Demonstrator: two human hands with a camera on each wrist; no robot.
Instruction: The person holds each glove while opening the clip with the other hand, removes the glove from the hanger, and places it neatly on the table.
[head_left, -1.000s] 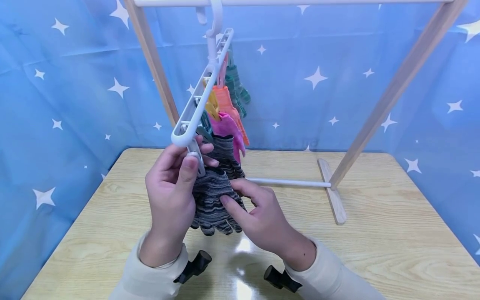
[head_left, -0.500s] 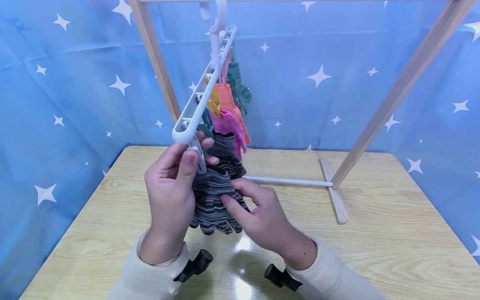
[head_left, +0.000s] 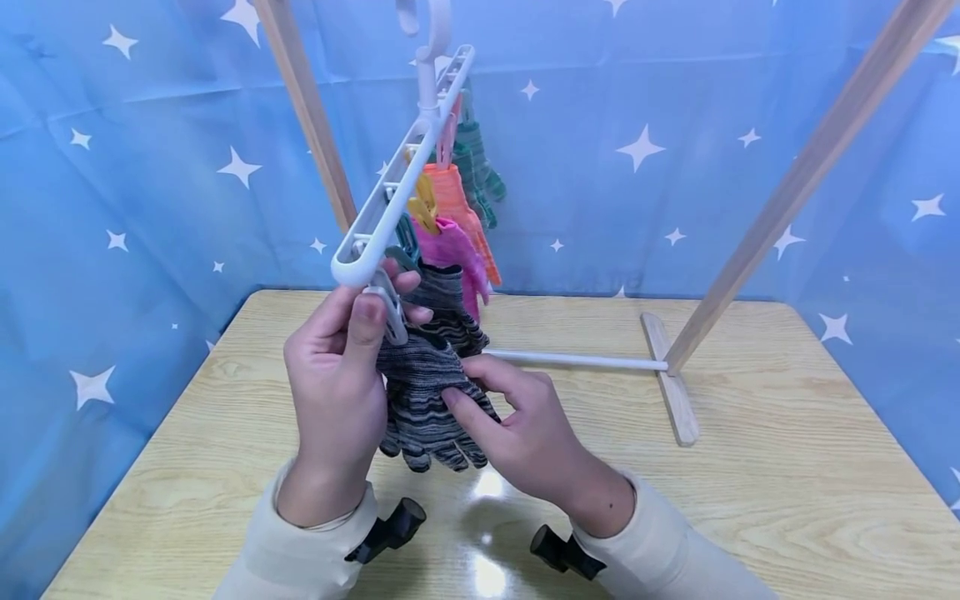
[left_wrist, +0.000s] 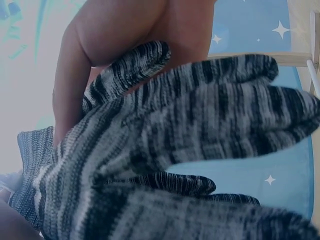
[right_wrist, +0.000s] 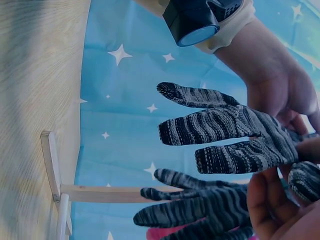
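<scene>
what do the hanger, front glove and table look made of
Hanger: probably plastic, smooth and pale, with rounded, moulded-looking edges. Front glove: knitted yarn, matte, stitches visible in the wrist views; fibre unclear. Table: wood or wood-look laminate, glossy, showing grain and reflections.

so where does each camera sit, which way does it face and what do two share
Head: on the head, facing forward and down at the striped gloves; left grip, right grip and both sleeves show.
Left wrist: on that wrist, facing striped gloves close up; right grip above, some left grip lower left.
Right wrist: on that wrist, facing across the striped gloves; right grip lower right, left grip and sleeve above.
Both wrist views share striped gloves and starry backdrop.
</scene>
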